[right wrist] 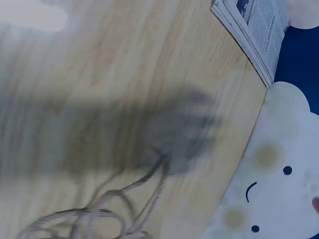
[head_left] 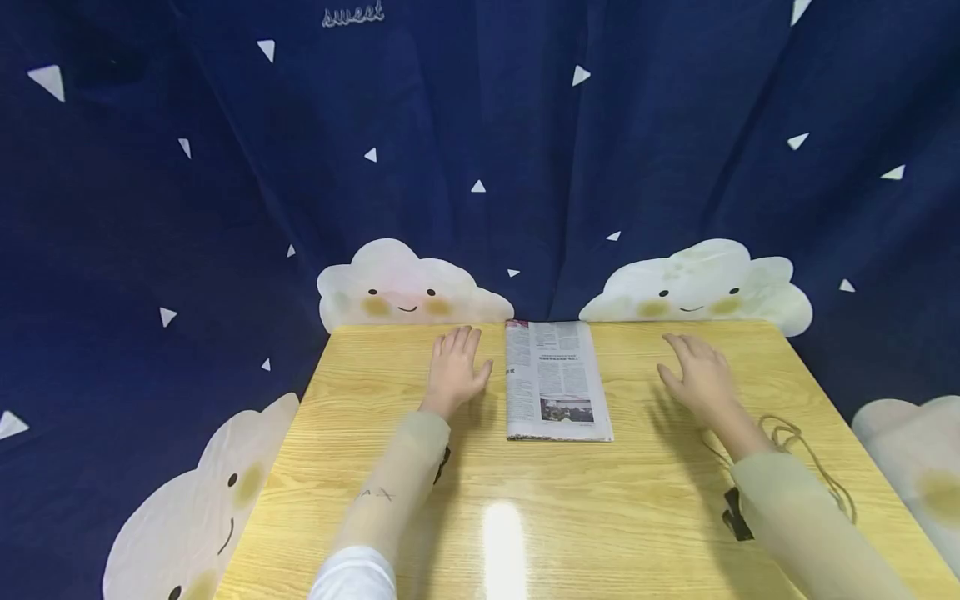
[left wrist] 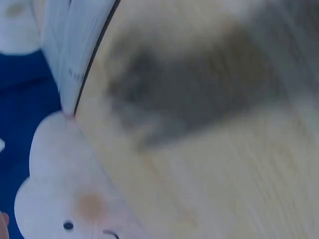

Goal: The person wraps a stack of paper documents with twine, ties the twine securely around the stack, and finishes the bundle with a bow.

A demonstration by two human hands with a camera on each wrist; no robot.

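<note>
A folded newspaper (head_left: 558, 375) lies flat near the table's far edge, between the two hands. My left hand (head_left: 455, 371) hovers to its left with straight, spread fingers and holds nothing. On the other side, my right hand (head_left: 699, 375) is held above the table, fingers extended, also with nothing in it. Neither hand touches the newspaper. Beneath the right forearm lies a loose coil of thin rope (right wrist: 104, 211), partly hidden by the arm in the head view. Only fingertips show at the wrist views' edges; shadows of the hands fall on the wood.
The pale wooden table (head_left: 360, 367) reaches back to a dark blue curtain (head_left: 450, 125) printed with white triangles and smiling clouds. Glare shines on the tabletop's near middle. Small black straps (head_left: 737, 515) hang at both wrists.
</note>
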